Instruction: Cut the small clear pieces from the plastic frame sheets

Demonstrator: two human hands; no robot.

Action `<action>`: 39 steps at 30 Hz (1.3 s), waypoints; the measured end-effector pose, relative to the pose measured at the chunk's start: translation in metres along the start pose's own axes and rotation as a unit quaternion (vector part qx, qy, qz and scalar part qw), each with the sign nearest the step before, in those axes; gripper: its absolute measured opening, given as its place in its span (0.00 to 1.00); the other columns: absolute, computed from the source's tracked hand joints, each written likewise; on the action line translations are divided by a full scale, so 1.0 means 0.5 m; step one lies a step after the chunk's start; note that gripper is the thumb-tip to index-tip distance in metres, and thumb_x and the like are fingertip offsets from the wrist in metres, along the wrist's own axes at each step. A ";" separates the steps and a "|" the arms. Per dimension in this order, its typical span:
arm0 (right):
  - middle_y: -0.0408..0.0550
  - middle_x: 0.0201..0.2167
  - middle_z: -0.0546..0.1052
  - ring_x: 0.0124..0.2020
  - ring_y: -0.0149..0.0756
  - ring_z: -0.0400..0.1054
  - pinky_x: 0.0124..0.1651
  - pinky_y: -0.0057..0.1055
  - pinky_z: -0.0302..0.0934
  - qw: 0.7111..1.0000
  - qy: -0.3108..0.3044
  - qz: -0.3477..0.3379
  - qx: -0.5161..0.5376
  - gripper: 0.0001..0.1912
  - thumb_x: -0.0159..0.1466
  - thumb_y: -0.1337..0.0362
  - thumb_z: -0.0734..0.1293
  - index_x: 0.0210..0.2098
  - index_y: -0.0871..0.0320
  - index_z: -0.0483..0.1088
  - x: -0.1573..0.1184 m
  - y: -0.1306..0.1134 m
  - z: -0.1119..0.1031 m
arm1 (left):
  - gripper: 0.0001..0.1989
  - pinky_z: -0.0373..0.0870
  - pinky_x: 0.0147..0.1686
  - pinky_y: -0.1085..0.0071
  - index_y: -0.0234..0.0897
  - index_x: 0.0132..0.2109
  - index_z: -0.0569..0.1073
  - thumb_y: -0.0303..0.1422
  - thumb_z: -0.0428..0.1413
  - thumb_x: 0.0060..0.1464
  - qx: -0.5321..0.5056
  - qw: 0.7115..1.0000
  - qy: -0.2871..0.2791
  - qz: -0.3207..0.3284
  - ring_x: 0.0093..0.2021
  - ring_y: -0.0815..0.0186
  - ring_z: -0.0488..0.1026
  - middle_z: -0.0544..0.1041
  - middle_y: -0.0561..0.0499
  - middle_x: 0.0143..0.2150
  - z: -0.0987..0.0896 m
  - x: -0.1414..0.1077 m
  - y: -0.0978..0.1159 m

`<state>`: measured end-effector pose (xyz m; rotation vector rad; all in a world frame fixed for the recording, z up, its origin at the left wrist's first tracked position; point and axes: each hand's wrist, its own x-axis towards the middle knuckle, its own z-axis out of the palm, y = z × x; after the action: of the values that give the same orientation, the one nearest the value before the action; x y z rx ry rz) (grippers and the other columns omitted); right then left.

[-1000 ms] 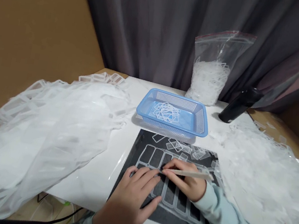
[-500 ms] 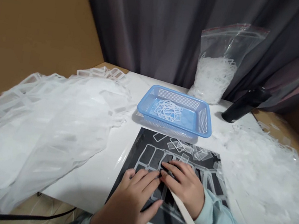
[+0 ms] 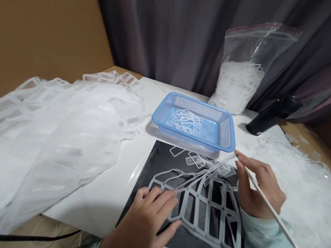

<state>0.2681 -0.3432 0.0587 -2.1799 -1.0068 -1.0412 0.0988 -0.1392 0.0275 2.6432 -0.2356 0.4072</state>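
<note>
A translucent white lattice sheet (image 3: 198, 210) of rectangular openings lies on a black mat (image 3: 153, 156). My left hand (image 3: 149, 218) rests on the sheet's left part, fingers laid down and the thumb apart. Up and to the right, my right hand (image 3: 259, 186) pinches stretched strands (image 3: 208, 169) of the lattice near the basket's corner. A slim white stick (image 3: 274, 212) also runs back from its fingers over the forearm. Small loose rectangular frames (image 3: 197, 161) lie along the mat's top edge, partly under the strands.
Behind the mat stands a blue basket (image 3: 219, 143) holding small white frames. A zip bag (image 3: 238, 85) of similar pieces and a leaning black cylinder (image 3: 271, 116) are farther back. Lattice sheets (image 3: 73, 125) are heaped left; a pile of translucent scraps (image 3: 306, 190) lies right.
My right hand has moved up and right from beside the left hand, drawing lattice strands out into a stretched bundle. The stick moved with it. My left hand has stayed in place.
</note>
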 end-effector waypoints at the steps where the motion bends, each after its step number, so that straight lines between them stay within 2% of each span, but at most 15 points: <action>1: 0.54 0.45 0.79 0.41 0.45 0.73 0.44 0.41 0.68 1.000 -0.004 0.006 0.001 0.14 0.65 0.75 0.67 0.49 0.59 0.70 0.002 -0.001 -0.004 | 0.11 0.57 0.47 0.61 0.39 0.50 0.72 0.37 0.54 0.63 -0.001 1.000 0.001 0.000 0.47 0.61 0.70 0.75 0.52 0.51 0.000 0.001 0.000; 3: 0.54 0.45 0.79 0.43 0.46 0.74 0.45 0.42 0.68 1.000 0.011 0.024 -0.004 0.13 0.66 0.74 0.67 0.50 0.59 0.71 0.006 -0.002 -0.012 | 0.10 0.56 0.47 0.60 0.39 0.49 0.72 0.36 0.54 0.62 -0.007 1.000 0.008 -0.002 0.47 0.61 0.70 0.75 0.52 0.51 -0.001 0.001 0.002; 7: 0.55 0.44 0.79 0.43 0.47 0.75 0.44 0.41 0.70 0.991 0.101 0.091 -0.005 0.09 0.66 0.71 0.67 0.46 0.61 0.73 0.013 0.001 -0.023 | 0.10 0.54 0.48 0.60 0.39 0.49 0.72 0.36 0.54 0.63 -0.022 1.000 0.019 -0.011 0.47 0.60 0.70 0.76 0.52 0.50 -0.002 0.000 0.003; 9: 0.54 0.42 0.79 0.40 0.45 0.76 0.40 0.37 0.70 0.990 0.046 0.126 0.048 0.07 0.67 0.68 0.67 0.44 0.60 0.74 0.009 -0.001 -0.024 | 0.10 0.53 0.48 0.60 0.39 0.49 0.72 0.36 0.55 0.62 -0.022 1.000 0.017 -0.013 0.47 0.60 0.70 0.76 0.53 0.50 -0.001 0.000 0.002; 11: 0.51 0.37 0.79 0.36 0.41 0.75 0.37 0.32 0.68 0.971 -0.079 0.174 0.141 0.06 0.68 0.63 0.66 0.40 0.59 0.74 0.000 -0.006 -0.019 | 0.11 0.53 0.48 0.61 0.39 0.49 0.72 0.36 0.56 0.61 -0.016 1.000 0.016 -0.013 0.47 0.60 0.70 0.76 0.53 0.49 -0.001 0.000 0.001; 13: 0.48 0.31 0.77 0.33 0.38 0.73 0.35 0.30 0.66 0.927 -0.190 0.224 0.233 0.11 0.69 0.59 0.65 0.36 0.58 0.74 -0.012 -0.015 -0.010 | 0.11 0.52 0.48 0.61 0.39 0.49 0.72 0.37 0.56 0.60 -0.009 1.000 0.014 -0.013 0.47 0.60 0.70 0.76 0.52 0.49 -0.001 0.001 0.001; 16: 0.45 0.26 0.73 0.28 0.34 0.69 0.32 0.28 0.63 0.862 -0.266 0.271 0.335 0.15 0.70 0.55 0.64 0.33 0.58 0.72 -0.030 -0.031 0.008 | 0.12 0.52 0.49 0.61 0.39 0.49 0.72 0.37 0.56 0.61 -0.001 1.000 0.017 -0.006 0.48 0.60 0.70 0.75 0.52 0.50 -0.005 0.003 0.002; 22: 0.45 0.24 0.71 0.25 0.30 0.66 0.29 0.26 0.61 0.762 -0.309 0.335 0.460 0.17 0.68 0.53 0.66 0.32 0.60 0.71 -0.035 -0.060 0.017 | 0.12 0.51 0.48 0.62 0.42 0.52 0.72 0.36 0.53 0.63 0.019 0.999 0.040 0.022 0.49 0.62 0.70 0.75 0.52 0.51 -0.014 0.005 0.008; 27: 0.48 0.27 0.76 0.25 0.30 0.66 0.29 0.26 0.60 0.633 -0.341 0.380 0.583 0.18 0.67 0.51 0.67 0.31 0.60 0.67 -0.031 -0.064 0.015 | 0.12 0.52 0.50 0.62 0.41 0.53 0.71 0.35 0.53 0.63 0.035 0.998 0.033 0.038 0.50 0.62 0.70 0.74 0.53 0.53 -0.016 0.006 0.008; 29: 0.49 0.27 0.77 0.25 0.31 0.66 0.29 0.27 0.60 0.607 -0.340 0.381 0.609 0.18 0.67 0.51 0.67 0.30 0.59 0.66 -0.032 -0.062 0.015 | 0.13 0.53 0.50 0.61 0.41 0.53 0.72 0.36 0.53 0.63 0.043 0.998 0.019 0.049 0.51 0.62 0.69 0.74 0.53 0.54 -0.016 0.006 0.007; 31: 0.48 0.27 0.77 0.25 0.31 0.66 0.28 0.27 0.60 0.621 -0.328 0.376 0.605 0.17 0.67 0.51 0.66 0.31 0.59 0.67 -0.033 -0.058 0.015 | 0.13 0.55 0.50 0.61 0.41 0.53 0.72 0.38 0.54 0.63 0.051 0.996 -0.006 0.067 0.52 0.61 0.69 0.73 0.53 0.56 -0.016 0.007 0.004; 32: 0.48 0.29 0.77 0.26 0.31 0.67 0.29 0.27 0.61 0.645 -0.317 0.372 0.588 0.16 0.68 0.52 0.66 0.32 0.59 0.68 -0.033 -0.055 0.016 | 0.14 0.56 0.51 0.61 0.41 0.54 0.72 0.39 0.53 0.63 0.051 0.995 -0.022 0.078 0.53 0.61 0.69 0.73 0.53 0.57 -0.016 0.007 0.003; 34: 0.49 0.35 0.78 0.30 0.33 0.70 0.33 0.28 0.64 0.720 -0.288 0.353 0.524 0.14 0.68 0.54 0.66 0.34 0.58 0.70 -0.033 -0.048 0.017 | 0.17 0.59 0.53 0.60 0.41 0.56 0.70 0.41 0.53 0.64 0.043 0.993 -0.051 0.102 0.55 0.61 0.69 0.71 0.53 0.59 -0.016 0.009 0.000; 37: 0.50 0.43 0.77 0.46 0.40 0.71 0.49 0.34 0.64 0.842 -0.243 0.283 0.391 0.10 0.69 0.57 0.65 0.37 0.57 0.72 -0.031 -0.038 0.017 | 0.21 0.59 0.58 0.58 0.40 0.60 0.67 0.43 0.52 0.64 0.015 0.989 -0.085 0.118 0.60 0.60 0.66 0.68 0.51 0.63 -0.015 0.010 -0.004; 39: 0.51 0.45 0.75 0.52 0.42 0.68 0.55 0.38 0.61 0.897 -0.217 0.218 0.318 0.07 0.69 0.60 0.65 0.38 0.56 0.73 -0.028 -0.034 0.016 | 0.23 0.60 0.61 0.56 0.40 0.62 0.66 0.43 0.52 0.64 0.001 0.989 -0.097 0.114 0.62 0.60 0.65 0.66 0.51 0.64 -0.015 0.011 -0.005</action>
<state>0.2521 -0.3330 0.0451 -1.9506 -0.8157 0.0099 0.1027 -0.1340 0.0345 2.6673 -0.6034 0.2210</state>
